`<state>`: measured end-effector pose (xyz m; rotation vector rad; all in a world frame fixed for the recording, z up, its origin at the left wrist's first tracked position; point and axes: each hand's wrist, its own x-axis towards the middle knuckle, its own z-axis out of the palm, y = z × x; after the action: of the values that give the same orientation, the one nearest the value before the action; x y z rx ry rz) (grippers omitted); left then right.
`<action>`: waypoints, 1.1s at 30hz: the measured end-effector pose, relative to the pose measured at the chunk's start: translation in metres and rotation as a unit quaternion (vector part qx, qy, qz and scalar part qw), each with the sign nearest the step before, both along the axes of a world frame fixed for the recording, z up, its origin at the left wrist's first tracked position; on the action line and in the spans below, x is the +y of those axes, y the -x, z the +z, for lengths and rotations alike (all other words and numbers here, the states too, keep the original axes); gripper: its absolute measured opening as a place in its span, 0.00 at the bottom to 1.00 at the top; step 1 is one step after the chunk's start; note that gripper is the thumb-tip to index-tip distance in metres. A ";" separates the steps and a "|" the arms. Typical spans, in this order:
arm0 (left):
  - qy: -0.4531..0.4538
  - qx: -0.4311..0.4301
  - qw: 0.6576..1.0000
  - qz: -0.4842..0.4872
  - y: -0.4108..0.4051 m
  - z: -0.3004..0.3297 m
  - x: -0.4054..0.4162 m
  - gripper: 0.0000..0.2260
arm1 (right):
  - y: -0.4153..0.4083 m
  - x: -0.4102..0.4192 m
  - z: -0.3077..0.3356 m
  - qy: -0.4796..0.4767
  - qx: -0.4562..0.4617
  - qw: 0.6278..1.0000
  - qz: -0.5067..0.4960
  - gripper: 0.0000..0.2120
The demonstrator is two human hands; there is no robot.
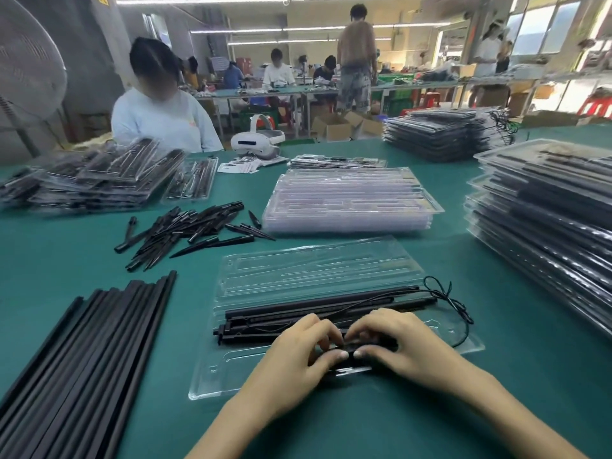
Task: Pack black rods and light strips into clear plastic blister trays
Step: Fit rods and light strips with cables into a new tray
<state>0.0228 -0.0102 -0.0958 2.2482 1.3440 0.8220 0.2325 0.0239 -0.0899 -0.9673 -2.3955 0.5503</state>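
Seating the short black piece (pixel 344 354) into the near channel of the open blister tray (pixel 231 369) is the step in hand, and it looks best done by pressing evenly from both ends rather than forcing the middle. The left hand (pixel 298 352) and right hand (pixel 397 342) meet over the piece at the tray's six o'clock edge, fingers curled down and thumbs nipping it from the near side, so both grip the same part. Just beyond the knuckles, toward twelve o'clock, the light strips (pixel 324 304) already lie lengthwise in the tray, their thin black cord (pixel 460 313) looping out past the three o'clock end; that loop probably wants tucking inside before any lid closes. The tray's hinged clear half (pixel 314 266) lies open at twelve o'clock. Farther out, loose black rods (pixel 82 342) fan at nine o'clock, pointed stakes (pixel 185 230) heap at eleven, empty trays (pixel 351 203) stack at twelve, and packed trays (pixel 546 226) rise at two o'clock.
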 end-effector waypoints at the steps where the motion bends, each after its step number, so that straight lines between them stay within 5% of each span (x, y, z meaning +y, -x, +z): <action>1: 0.007 -0.011 1.000 -0.003 0.002 0.000 0.000 0.02 | 0.001 -0.001 -0.001 -0.002 0.007 1.000 0.000 0.04; 8: -0.013 0.032 0.999 0.024 0.000 -0.003 0.004 0.05 | 0.006 0.001 -0.003 -0.065 -0.059 0.996 0.025 0.06; 14: 0.091 -0.053 0.993 0.058 -0.002 0.005 0.010 0.09 | 0.007 0.002 0.001 -0.071 -0.064 0.995 0.039 0.05; 23: 0.145 0.036 0.987 0.059 -0.007 0.012 0.024 0.13 | 0.010 0.003 0.003 -0.056 -0.089 0.993 0.051 0.05; 28: 0.143 0.072 0.985 0.073 -0.007 0.016 0.025 0.13 | 0.009 -0.004 -0.007 -0.114 -0.038 0.992 0.033 0.04; 33: 0.052 0.077 0.986 0.138 -0.002 0.010 0.003 0.11 | 0.015 -0.003 -0.008 -0.204 -0.047 0.977 0.048 0.16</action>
<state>0.0244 -0.0071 -0.0863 2.1110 1.7581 0.6573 0.2176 0.0205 -0.0981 -0.7116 -2.5100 0.0364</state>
